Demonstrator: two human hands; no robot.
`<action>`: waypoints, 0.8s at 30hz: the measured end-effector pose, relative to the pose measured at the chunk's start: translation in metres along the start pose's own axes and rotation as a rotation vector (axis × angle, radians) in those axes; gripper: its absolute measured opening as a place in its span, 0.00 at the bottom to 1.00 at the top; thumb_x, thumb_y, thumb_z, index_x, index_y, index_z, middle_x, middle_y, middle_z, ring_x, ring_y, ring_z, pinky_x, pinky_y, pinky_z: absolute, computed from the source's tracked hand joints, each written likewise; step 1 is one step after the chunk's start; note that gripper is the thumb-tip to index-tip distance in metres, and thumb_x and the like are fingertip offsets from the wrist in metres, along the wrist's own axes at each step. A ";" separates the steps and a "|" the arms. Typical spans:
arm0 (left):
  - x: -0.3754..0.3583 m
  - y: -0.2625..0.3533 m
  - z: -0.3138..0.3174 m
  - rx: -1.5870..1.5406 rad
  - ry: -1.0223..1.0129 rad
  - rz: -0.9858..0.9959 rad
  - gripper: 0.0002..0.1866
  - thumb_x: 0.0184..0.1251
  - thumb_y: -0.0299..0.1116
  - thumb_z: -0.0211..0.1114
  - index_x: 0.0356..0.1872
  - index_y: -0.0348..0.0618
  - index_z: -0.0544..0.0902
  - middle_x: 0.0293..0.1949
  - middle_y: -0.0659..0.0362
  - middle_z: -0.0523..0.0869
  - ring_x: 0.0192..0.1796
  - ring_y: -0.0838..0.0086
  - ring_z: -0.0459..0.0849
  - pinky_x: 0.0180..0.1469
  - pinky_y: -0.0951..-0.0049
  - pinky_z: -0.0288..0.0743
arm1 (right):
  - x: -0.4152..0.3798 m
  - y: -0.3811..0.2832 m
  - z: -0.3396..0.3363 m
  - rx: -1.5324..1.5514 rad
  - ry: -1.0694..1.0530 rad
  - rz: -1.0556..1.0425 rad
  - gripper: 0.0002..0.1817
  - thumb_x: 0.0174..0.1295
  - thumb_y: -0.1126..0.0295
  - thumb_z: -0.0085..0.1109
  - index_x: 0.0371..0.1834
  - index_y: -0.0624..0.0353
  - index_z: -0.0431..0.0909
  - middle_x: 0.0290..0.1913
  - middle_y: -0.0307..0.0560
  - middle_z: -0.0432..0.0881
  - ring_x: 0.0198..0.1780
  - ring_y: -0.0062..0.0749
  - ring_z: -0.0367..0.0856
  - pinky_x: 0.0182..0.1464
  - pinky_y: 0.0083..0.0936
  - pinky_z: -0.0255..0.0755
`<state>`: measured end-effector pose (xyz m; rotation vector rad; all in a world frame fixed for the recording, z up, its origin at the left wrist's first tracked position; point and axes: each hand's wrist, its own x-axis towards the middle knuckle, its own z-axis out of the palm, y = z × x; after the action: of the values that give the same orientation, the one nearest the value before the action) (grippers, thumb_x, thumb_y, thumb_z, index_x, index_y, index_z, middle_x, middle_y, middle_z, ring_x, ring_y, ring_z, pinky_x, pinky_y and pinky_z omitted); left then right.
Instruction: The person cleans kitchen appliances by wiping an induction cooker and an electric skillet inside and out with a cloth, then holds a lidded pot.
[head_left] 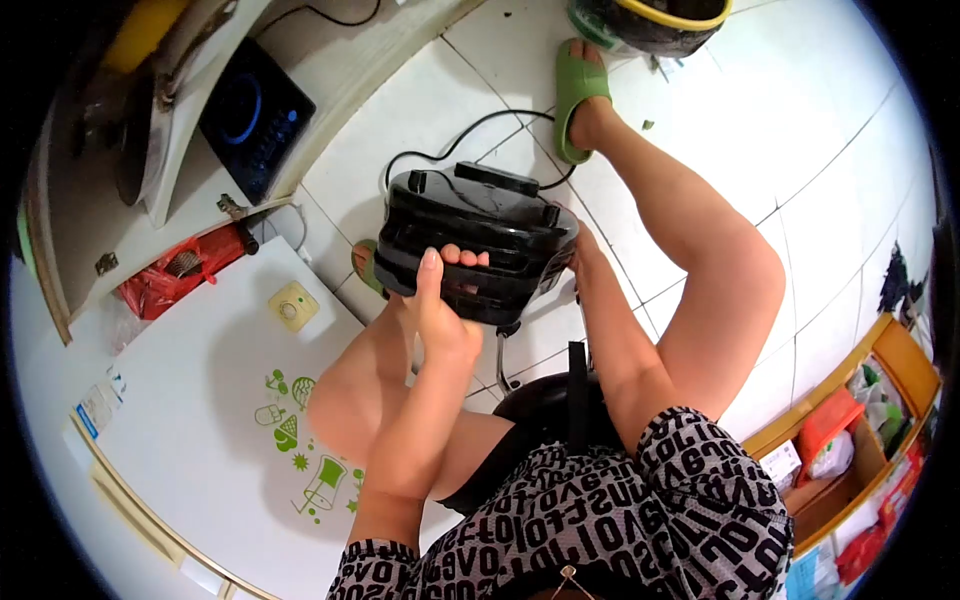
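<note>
One view, from the head camera. One black appliance [470,245], power cord [450,140] trailing far across the tiled floor [800,130], is held at scene centre above the knees. The left hand [440,300] clasps its near edge, thumb up and fingers curled over the rim; the right hand [583,262] supports the right side, its fingers hidden, so their state cannot be told. Step in hand, as judged: holding and turning the unit over. Any further move calls for steady two-handed support. Counted: two green sandals [578,95], one white cabinet [190,400] left, one induction cooker [255,120] far left.
</note>
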<state>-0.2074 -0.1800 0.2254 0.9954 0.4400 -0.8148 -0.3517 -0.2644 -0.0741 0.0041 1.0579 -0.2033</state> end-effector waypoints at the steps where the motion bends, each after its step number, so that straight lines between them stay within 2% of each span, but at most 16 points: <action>1: 0.001 0.000 0.001 0.005 0.005 0.016 0.10 0.69 0.37 0.61 0.37 0.43 0.73 0.35 0.62 0.77 0.39 0.72 0.76 0.56 0.60 0.74 | -0.011 0.000 0.003 0.012 0.103 -0.149 0.19 0.65 0.58 0.56 0.47 0.65 0.78 0.40 0.49 0.83 0.36 0.37 0.82 0.30 0.35 0.78; 2: 0.004 -0.001 0.000 0.009 0.011 0.032 0.10 0.69 0.37 0.62 0.37 0.43 0.73 0.35 0.61 0.77 0.38 0.72 0.77 0.56 0.60 0.74 | -0.020 -0.001 0.006 0.005 0.088 -0.165 0.19 0.65 0.58 0.56 0.47 0.65 0.78 0.40 0.49 0.83 0.36 0.37 0.82 0.30 0.35 0.78; 4: 0.006 -0.003 0.001 0.025 0.049 0.039 0.12 0.68 0.38 0.63 0.38 0.41 0.74 0.35 0.61 0.77 0.40 0.71 0.78 0.56 0.59 0.77 | -0.042 0.001 0.004 -0.020 0.353 -0.180 0.15 0.64 0.61 0.56 0.40 0.64 0.78 0.35 0.47 0.81 0.29 0.34 0.80 0.29 0.30 0.75; 5: 0.010 -0.004 -0.002 0.007 0.015 0.060 0.11 0.66 0.36 0.65 0.38 0.39 0.75 0.34 0.59 0.78 0.38 0.70 0.79 0.54 0.59 0.79 | -0.076 -0.001 0.033 -0.069 0.469 -0.319 0.12 0.63 0.64 0.56 0.39 0.64 0.78 0.31 0.45 0.79 0.27 0.32 0.78 0.29 0.27 0.72; 6: 0.012 -0.005 -0.004 -0.009 0.001 0.066 0.11 0.66 0.36 0.65 0.38 0.39 0.75 0.34 0.59 0.78 0.38 0.70 0.79 0.54 0.59 0.79 | -0.106 -0.004 0.057 -0.173 0.506 -0.380 0.11 0.60 0.67 0.57 0.39 0.64 0.78 0.30 0.43 0.79 0.27 0.29 0.76 0.30 0.26 0.71; 8: 0.016 -0.005 -0.004 -0.008 -0.011 0.072 0.11 0.66 0.35 0.66 0.37 0.38 0.75 0.34 0.59 0.78 0.37 0.70 0.80 0.51 0.59 0.81 | -0.135 -0.001 0.082 -0.293 0.500 -0.511 0.11 0.59 0.67 0.58 0.38 0.64 0.78 0.27 0.43 0.79 0.27 0.31 0.76 0.31 0.28 0.72; 10: 0.016 -0.005 -0.001 -0.028 -0.022 0.106 0.11 0.66 0.34 0.66 0.37 0.37 0.75 0.34 0.58 0.79 0.36 0.69 0.80 0.50 0.59 0.82 | -0.160 0.003 0.101 -0.595 0.475 -0.644 0.11 0.58 0.67 0.58 0.37 0.64 0.79 0.26 0.46 0.79 0.25 0.35 0.77 0.33 0.32 0.73; 11: 0.018 -0.007 -0.002 -0.035 -0.005 0.102 0.11 0.66 0.33 0.65 0.38 0.38 0.75 0.33 0.58 0.79 0.36 0.69 0.80 0.49 0.59 0.82 | -0.197 0.005 0.130 -0.671 0.369 -0.731 0.12 0.60 0.66 0.56 0.37 0.65 0.79 0.30 0.53 0.80 0.30 0.43 0.79 0.39 0.36 0.73; 12: 0.018 -0.008 -0.004 -0.041 0.011 0.097 0.10 0.66 0.33 0.65 0.38 0.38 0.75 0.33 0.58 0.79 0.36 0.69 0.81 0.49 0.59 0.82 | -0.176 0.017 0.116 -0.899 0.364 -0.829 0.12 0.60 0.67 0.55 0.39 0.65 0.79 0.39 0.58 0.78 0.41 0.50 0.78 0.46 0.38 0.71; 14: 0.014 -0.007 -0.004 -0.039 0.002 0.119 0.10 0.67 0.33 0.65 0.39 0.38 0.75 0.33 0.57 0.79 0.36 0.68 0.81 0.48 0.60 0.83 | -0.225 0.017 0.159 -1.107 0.458 -1.018 0.11 0.58 0.69 0.56 0.40 0.65 0.78 0.45 0.60 0.74 0.48 0.52 0.72 0.51 0.39 0.67; 15: 0.012 -0.006 -0.002 -0.018 0.006 0.115 0.10 0.67 0.34 0.65 0.38 0.39 0.75 0.34 0.58 0.79 0.37 0.68 0.81 0.49 0.59 0.82 | -0.231 0.018 0.162 -1.108 0.449 -1.035 0.11 0.58 0.69 0.56 0.40 0.65 0.78 0.45 0.60 0.74 0.48 0.52 0.72 0.51 0.39 0.67; 17: 0.011 -0.004 0.000 -0.004 0.015 0.101 0.10 0.66 0.35 0.65 0.37 0.40 0.76 0.34 0.58 0.79 0.38 0.67 0.81 0.49 0.57 0.81 | -0.240 0.020 0.165 -1.220 0.361 -1.303 0.12 0.55 0.75 0.56 0.43 0.65 0.76 0.46 0.58 0.73 0.48 0.52 0.71 0.51 0.38 0.67; 18: 0.010 -0.003 -0.004 -0.017 0.024 0.102 0.10 0.66 0.35 0.65 0.37 0.40 0.76 0.34 0.58 0.79 0.38 0.67 0.81 0.49 0.57 0.81 | -0.248 0.024 0.164 -1.236 0.353 -1.301 0.12 0.55 0.75 0.56 0.43 0.65 0.76 0.46 0.58 0.73 0.48 0.52 0.71 0.51 0.38 0.67; 20: 0.013 0.001 -0.009 -0.016 -0.081 0.037 0.10 0.65 0.34 0.66 0.37 0.40 0.76 0.33 0.58 0.79 0.38 0.67 0.81 0.48 0.57 0.82 | -0.262 0.024 0.162 -1.149 0.089 -1.525 0.14 0.52 0.81 0.56 0.44 0.65 0.75 0.46 0.56 0.73 0.48 0.52 0.71 0.50 0.39 0.67; 21: 0.012 0.005 -0.010 -0.002 -0.110 0.030 0.11 0.63 0.35 0.68 0.37 0.40 0.76 0.33 0.58 0.80 0.38 0.67 0.81 0.47 0.57 0.82 | -0.262 0.026 0.150 -1.222 0.029 -1.589 0.18 0.48 0.84 0.57 0.45 0.64 0.75 0.48 0.55 0.74 0.48 0.53 0.71 0.50 0.38 0.68; 24: 0.011 0.014 -0.017 0.042 -0.180 -0.036 0.13 0.63 0.39 0.68 0.36 0.41 0.76 0.33 0.58 0.80 0.38 0.67 0.81 0.47 0.59 0.82 | -0.272 0.035 0.139 -1.430 -0.120 -1.646 0.20 0.44 0.84 0.59 0.45 0.63 0.75 0.48 0.54 0.74 0.48 0.53 0.71 0.50 0.39 0.68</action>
<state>-0.1892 -0.1659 0.2171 0.9459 0.2881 -0.9410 -0.3546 -0.1990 0.2259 -2.1682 0.6404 -0.8428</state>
